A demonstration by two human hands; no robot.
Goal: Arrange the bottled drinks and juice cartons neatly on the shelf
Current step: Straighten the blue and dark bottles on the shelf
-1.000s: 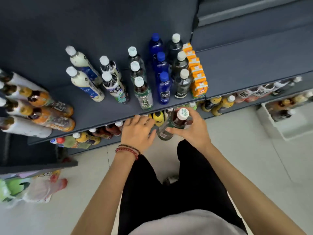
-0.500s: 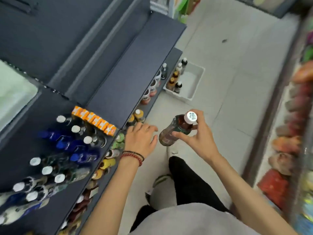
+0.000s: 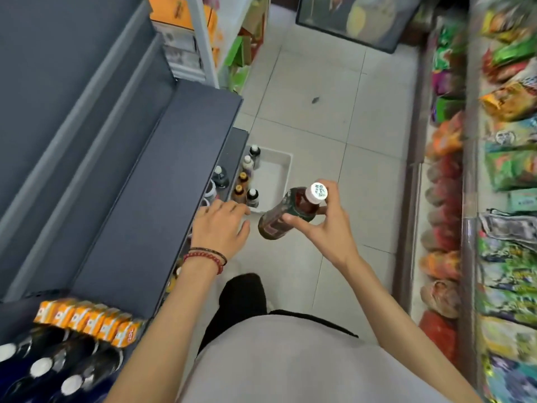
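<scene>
1. One dark grey shelf [image 3: 162, 175], flat and matte, filled the left.
2. One white rectangular plastic tub [image 3: 279, 173] sat on the tiled floor [image 3: 334, 126] at the shelf's 3 o'clock edge, with five small bottles [image 3: 242, 181] along its left wall.
3. Six orange juice cartons [image 3: 87, 321] stood in a row at 8 o'clock.
4. One brown, white-capped bottle [image 3: 287, 213] hung tilted above the floor, cap toward 2 o'clock, base toward 8.
5. The right hand [image 3: 325, 225] curled its fingers round the bottle's neck.
6. The left hand [image 3: 222, 228] held nothing, fingers spread.

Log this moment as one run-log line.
right hand: grips brown bottle near its neck, tilted | left hand: empty, fingers relaxed, over shelf edge | white bin: on floor, holds small bottles | orange cartons: in a row
</scene>
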